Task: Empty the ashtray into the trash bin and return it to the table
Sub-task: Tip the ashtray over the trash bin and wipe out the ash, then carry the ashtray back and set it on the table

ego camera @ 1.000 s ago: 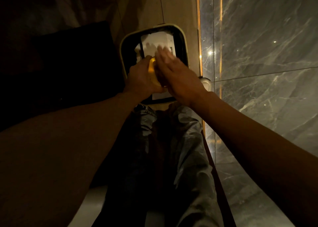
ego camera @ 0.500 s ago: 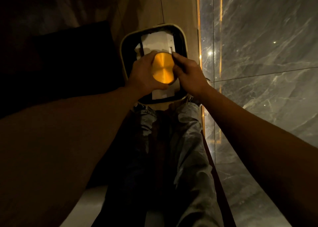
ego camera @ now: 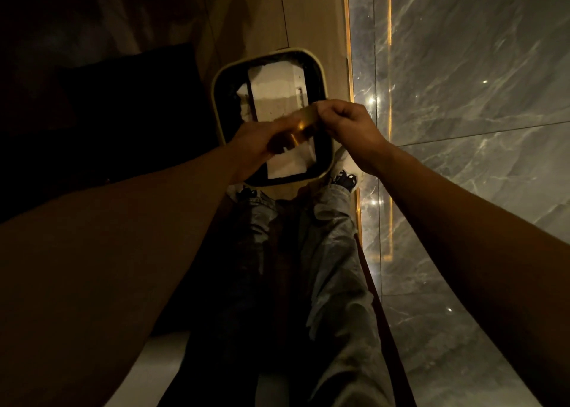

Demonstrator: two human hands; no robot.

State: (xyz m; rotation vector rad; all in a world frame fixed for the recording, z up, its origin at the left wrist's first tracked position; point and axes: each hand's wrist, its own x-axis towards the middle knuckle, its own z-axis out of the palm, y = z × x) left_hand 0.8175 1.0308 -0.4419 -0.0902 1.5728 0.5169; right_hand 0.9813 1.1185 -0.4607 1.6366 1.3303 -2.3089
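1. Since half a second ago, the ashtray (ego camera: 300, 128) has turned from showing its round gold face to showing its gold side band, blurred with motion, while both hands have kept it over the trash bin (ego camera: 320, 76).
2. Head view: the left hand (ego camera: 256, 150) wraps its fingers around the lower left part of the ashtray, and the right hand (ego camera: 348, 125) has its fingers curled shut, pinching the upper right edge.
3. The ashtray sits in the air between the two hands, directly above the open mouth of the bin, which stands on the floor just beyond the person's shoes (ego camera: 345, 178).
4. White paper (ego camera: 277, 95) lies inside the dark-lined bin; ash or butts are too small and dim to make out.
5. The step in hand looks like the tipping or shaking out over the bin.
6. Next, the ashtray likely needs righting, a check that it is empty, then carrying to the table, which is not in view.
7. It looks like a small round metal dish, brushed gold and shiny, so probably smooth and a little slippery to grip.
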